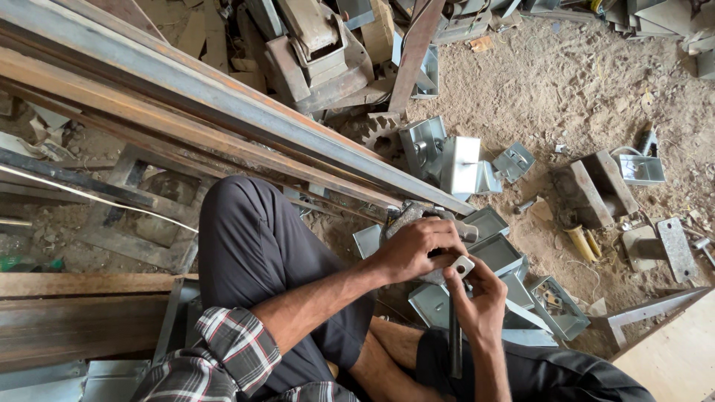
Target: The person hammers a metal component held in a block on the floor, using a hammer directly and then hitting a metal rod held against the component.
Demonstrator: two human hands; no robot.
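Fitting a small white square plate [462,266], pinched in the fingertips of the right hand [477,301], against a grey metal part [411,214] that the left hand [412,249] clasps from above appears to be the step in hand, calling next for careful alignment. Just beyond and beside both hands lie open galvanized sheet-metal boxes [497,254] on the dirt; one to the right [555,304] holds small scraps, the others' contents cannot be told.

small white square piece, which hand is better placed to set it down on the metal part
Probably the right hand: its fingertips already pinch the small white square piece. The left hand lies over the grey metal part, steadying it.
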